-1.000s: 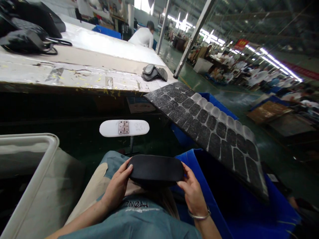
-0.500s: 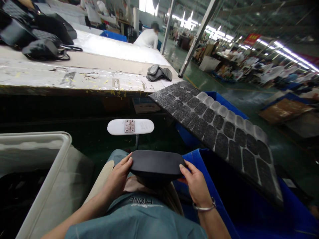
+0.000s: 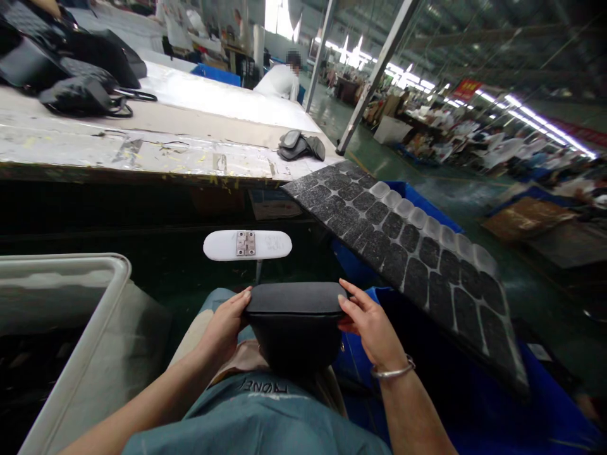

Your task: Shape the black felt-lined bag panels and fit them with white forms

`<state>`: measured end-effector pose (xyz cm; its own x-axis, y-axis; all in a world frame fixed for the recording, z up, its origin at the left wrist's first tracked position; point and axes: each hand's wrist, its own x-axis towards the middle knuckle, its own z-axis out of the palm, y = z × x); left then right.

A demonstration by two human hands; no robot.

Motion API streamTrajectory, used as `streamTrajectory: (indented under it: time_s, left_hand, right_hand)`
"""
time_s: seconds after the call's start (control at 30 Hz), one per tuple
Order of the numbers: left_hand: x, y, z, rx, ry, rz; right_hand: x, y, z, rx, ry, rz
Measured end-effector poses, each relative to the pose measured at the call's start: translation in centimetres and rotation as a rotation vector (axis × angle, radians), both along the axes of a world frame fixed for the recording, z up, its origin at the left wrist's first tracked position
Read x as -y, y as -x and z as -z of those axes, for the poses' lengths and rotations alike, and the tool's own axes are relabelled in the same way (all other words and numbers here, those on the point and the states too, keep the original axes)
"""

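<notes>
A black bag [image 3: 296, 328] with a smooth oblong end panel is held over my lap, that panel facing up and its side wall toward me. My left hand [image 3: 227, 322] grips its left end, thumb on the top edge. At the right end my right hand [image 3: 367, 322] pinches the corner between thumb and fingers, the index finger raised along the far edge. Just beyond the bag stands a white rounded plate [image 3: 247, 245] with a metal hinge, on a thin post. Most of the bag's underside is hidden from me.
A white plastic bin [image 3: 128, 303] with dark contents stands at left. On the right, a black board with oblong pieces [image 3: 408, 246] rests over blue bins [image 3: 427, 404]. Ahead, a worktable [image 3: 190, 136] carries black bags [image 3: 90, 69] and dark pieces [image 3: 300, 145]. A person [image 3: 279, 79] leans there.
The bag has tilted, so more of its side wall shows below the top panel. My right index finger has lifted toward the panel's far edge. The view has shifted slightly.
</notes>
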<state>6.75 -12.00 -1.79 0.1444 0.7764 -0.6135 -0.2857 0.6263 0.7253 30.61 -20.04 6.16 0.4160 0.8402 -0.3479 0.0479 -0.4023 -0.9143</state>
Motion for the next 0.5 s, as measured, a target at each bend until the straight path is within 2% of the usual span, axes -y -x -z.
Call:
streamTrajectory:
  time_s: [0.2,0.33,0.43,0.5]
  left_hand:
    - [-0.2,-0.8,-0.4,0.028,0.023,-0.032]
    - [0.4,-0.3,-0.6,0.113,-0.025,-0.097]
    - [1.8,0.9,-1.1,0.225,-0.116,-0.132]
    - [3.0,2.0,-1.6,0.299,-0.163,-0.152]
  right_hand:
    - [-0.4,0.1,-0.1,0.021,0.022,0.038]
    - [0.0,0.1,0.2,0.071,0.049,0.027]
    - [1.5,-0.4,0.5,0.304,-0.041,-0.081]
    - [2.2,-1.1,1.4,0.593,-0.228,-0.212]
